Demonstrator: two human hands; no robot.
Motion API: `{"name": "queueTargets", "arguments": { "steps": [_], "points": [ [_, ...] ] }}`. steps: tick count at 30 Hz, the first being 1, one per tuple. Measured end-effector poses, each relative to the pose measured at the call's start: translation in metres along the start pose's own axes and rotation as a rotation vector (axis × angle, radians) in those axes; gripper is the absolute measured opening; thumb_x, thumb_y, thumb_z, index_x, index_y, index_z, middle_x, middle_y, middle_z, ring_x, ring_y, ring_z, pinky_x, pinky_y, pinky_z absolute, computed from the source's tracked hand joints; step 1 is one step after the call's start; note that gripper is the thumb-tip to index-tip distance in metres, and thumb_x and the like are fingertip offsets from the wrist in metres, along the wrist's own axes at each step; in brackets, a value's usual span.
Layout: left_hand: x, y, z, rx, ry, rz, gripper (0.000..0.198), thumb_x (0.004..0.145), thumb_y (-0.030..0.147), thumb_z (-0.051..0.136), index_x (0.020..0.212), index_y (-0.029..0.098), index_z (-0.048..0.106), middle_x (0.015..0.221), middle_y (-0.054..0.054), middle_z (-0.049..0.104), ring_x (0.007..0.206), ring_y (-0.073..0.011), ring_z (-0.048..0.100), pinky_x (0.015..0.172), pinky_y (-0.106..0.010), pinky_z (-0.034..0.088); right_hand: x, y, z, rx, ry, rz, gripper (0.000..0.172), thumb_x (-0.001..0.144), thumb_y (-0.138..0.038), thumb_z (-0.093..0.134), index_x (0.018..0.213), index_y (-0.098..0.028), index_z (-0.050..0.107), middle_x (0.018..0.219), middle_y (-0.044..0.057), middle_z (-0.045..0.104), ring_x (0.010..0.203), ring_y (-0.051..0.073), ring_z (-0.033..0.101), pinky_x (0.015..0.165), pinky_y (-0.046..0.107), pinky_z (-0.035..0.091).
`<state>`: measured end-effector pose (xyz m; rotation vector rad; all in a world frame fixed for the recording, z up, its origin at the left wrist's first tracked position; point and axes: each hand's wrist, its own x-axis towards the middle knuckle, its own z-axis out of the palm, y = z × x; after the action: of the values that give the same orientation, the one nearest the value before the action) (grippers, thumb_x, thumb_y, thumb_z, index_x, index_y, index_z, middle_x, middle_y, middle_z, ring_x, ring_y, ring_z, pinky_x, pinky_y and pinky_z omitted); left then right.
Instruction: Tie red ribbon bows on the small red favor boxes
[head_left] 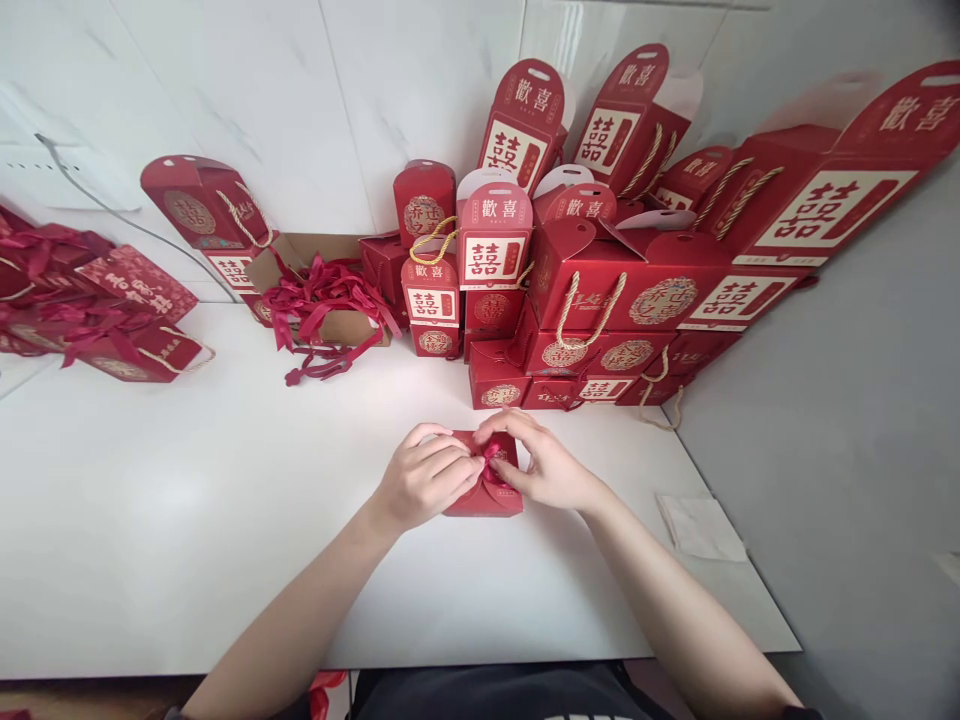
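Observation:
A small red gift box [486, 497] sits on the white table [187, 520] in front of me. My left hand [424, 480] and my right hand [541, 465] are both closed over its top. Their fingertips pinch a dark red ribbon [493, 457] at the box's top middle. The ribbon's shape is mostly hidden by my fingers.
A stack of red gift boxes with rope handles [600, 290] fills the back right. An open cardboard box of red ribbons [322, 290] stands behind, ribbons spilling out. More red boxes [112, 300] lie at the left. A white folded cloth [701, 527] lies at the right edge.

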<state>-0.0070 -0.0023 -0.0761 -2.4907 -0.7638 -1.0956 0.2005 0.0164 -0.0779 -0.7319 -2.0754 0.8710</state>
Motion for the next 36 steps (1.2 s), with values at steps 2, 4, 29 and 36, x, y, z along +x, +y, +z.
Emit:
{"name": "queueTargets", "arguments": {
  "steps": [2, 4, 29, 36],
  "points": [
    [0.001, 0.000, 0.000, 0.000, -0.003, 0.000, 0.013, 0.082, 0.008, 0.065, 0.078, 0.019, 0.061, 0.065, 0.005, 0.070, 0.067, -0.0106, 0.068, 0.075, -0.031, 0.049, 0.000, 0.001, 0.005, 0.005, 0.009, -0.010, 0.024, 0.084, -0.006, 0.053, 0.099, -0.024, 0.059, 0.093, 0.002, 0.064, 0.088, 0.018, 0.059, 0.094, 0.040, 0.044],
    [0.000, 0.000, 0.000, -0.005, 0.005, -0.003, 0.013, 0.081, 0.008, 0.065, 0.077, 0.019, 0.061, 0.065, 0.005, 0.069, 0.066, -0.0105, 0.068, 0.076, -0.031, 0.050, -0.001, 0.004, 0.009, 0.027, 0.107, 0.012, 0.019, 0.088, -0.009, 0.050, 0.096, -0.023, 0.059, 0.091, 0.003, 0.063, 0.085, 0.018, 0.059, 0.086, 0.037, 0.048],
    [0.002, 0.002, -0.003, 0.055, -0.033, 0.123, 0.015, 0.084, 0.003, 0.060, 0.081, 0.017, 0.061, 0.070, 0.002, 0.069, 0.073, -0.0123, 0.067, 0.076, -0.032, 0.052, -0.037, 0.004, -0.075, -0.637, -0.001, 0.226, 0.033, 0.081, -0.012, 0.057, 0.112, -0.024, 0.059, 0.119, 0.011, 0.059, 0.112, 0.033, 0.052, 0.092, 0.050, 0.042],
    [0.009, 0.005, -0.009, 0.153, -0.069, 0.256, 0.014, 0.084, 0.003, 0.061, 0.081, 0.016, 0.065, 0.071, -0.001, 0.069, 0.075, -0.0145, 0.067, 0.075, -0.033, 0.055, -0.006, -0.003, -0.043, -0.045, -0.184, 0.262, 0.032, 0.102, -0.038, 0.036, 0.104, -0.026, 0.066, 0.099, 0.005, 0.061, 0.099, 0.020, 0.057, 0.094, 0.038, 0.045]
  ]
}}
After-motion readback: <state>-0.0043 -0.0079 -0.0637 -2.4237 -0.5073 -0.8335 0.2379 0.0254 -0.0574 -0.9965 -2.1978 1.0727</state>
